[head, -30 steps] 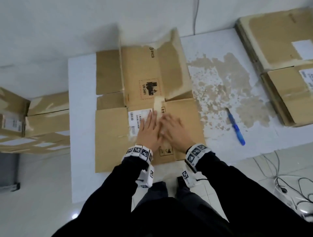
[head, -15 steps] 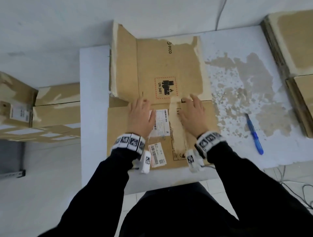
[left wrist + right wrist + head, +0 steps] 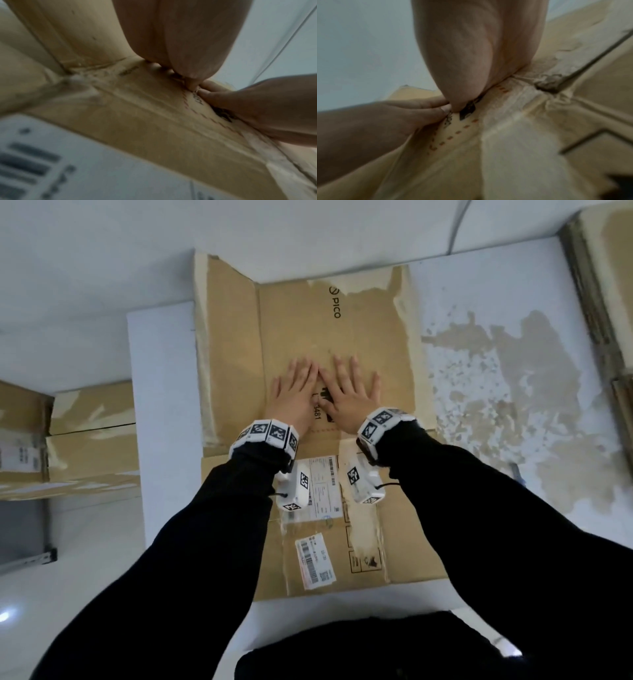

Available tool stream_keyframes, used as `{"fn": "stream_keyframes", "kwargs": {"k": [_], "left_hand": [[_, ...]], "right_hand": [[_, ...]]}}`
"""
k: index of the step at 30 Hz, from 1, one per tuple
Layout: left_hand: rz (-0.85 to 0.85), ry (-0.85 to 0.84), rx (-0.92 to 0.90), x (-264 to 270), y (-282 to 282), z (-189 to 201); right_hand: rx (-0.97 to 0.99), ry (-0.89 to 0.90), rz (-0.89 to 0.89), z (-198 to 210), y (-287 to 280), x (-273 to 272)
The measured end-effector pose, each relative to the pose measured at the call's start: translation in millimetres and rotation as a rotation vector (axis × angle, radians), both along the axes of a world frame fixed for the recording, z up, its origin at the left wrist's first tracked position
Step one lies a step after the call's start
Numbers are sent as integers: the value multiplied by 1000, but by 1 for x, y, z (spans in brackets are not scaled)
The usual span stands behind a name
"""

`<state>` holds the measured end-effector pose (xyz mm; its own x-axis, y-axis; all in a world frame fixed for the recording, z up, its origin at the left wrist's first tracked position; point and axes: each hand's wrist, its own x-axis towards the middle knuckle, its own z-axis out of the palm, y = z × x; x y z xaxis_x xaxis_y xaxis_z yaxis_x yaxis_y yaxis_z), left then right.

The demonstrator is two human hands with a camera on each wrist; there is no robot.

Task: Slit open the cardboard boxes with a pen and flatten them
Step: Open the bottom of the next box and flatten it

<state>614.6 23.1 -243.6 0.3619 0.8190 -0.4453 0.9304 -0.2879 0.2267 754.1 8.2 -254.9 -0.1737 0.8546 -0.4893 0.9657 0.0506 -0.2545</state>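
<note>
A brown cardboard box (image 3: 370,337) with a PICO print lies opened out on the white table (image 3: 161,405). My left hand (image 3: 296,392) and right hand (image 3: 351,392) press side by side, fingers straight, flat on its far panel over the printed warning mark. The left side flap (image 3: 226,354) still stands up a little. In the left wrist view my left palm (image 3: 180,33) bears on the cardboard (image 3: 154,121), thumbs meeting. The right wrist view shows my right palm (image 3: 471,47) on the same panel (image 3: 513,148). My right forearm hides most of the pen.
Shipping labels (image 3: 322,487) sit on the near panel. Taped boxes (image 3: 89,446) are stacked on the floor to the left. A pile of flattened cardboard (image 3: 603,285) lies at the table's right end. The tabletop to the right has peeled brown patches (image 3: 513,371).
Both hands slid from the near panel up onto the far panel. That panel, raised a second ago, now lies nearly flat. My head has leaned forward over the box.
</note>
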Motion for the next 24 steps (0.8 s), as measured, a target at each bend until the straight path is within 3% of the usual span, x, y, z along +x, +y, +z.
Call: {"fn": "stream_keyframes", "kwargs": {"k": [4, 8, 13, 15, 20, 22, 24], "left_hand": [[124, 70, 50, -27, -2, 1], [472, 8, -50, -69, -27, 2], [547, -87, -53, -86, -47, 6], [656, -120, -32, -85, -57, 10], [1149, -169, 120, -80, -110, 18], [1261, -274, 103, -89, -123, 14], [1255, -367, 47, -104, -127, 11]], "right_hand": [[96, 32, -54, -3, -10, 8], [88, 26, -188, 0, -20, 22], [50, 12, -329, 8, -46, 58], [15, 2, -386, 14, -59, 74], [185, 28, -822, 25, -106, 82], [230, 102, -939, 21, -124, 86], [201, 190, -943, 19, -134, 92]]}}
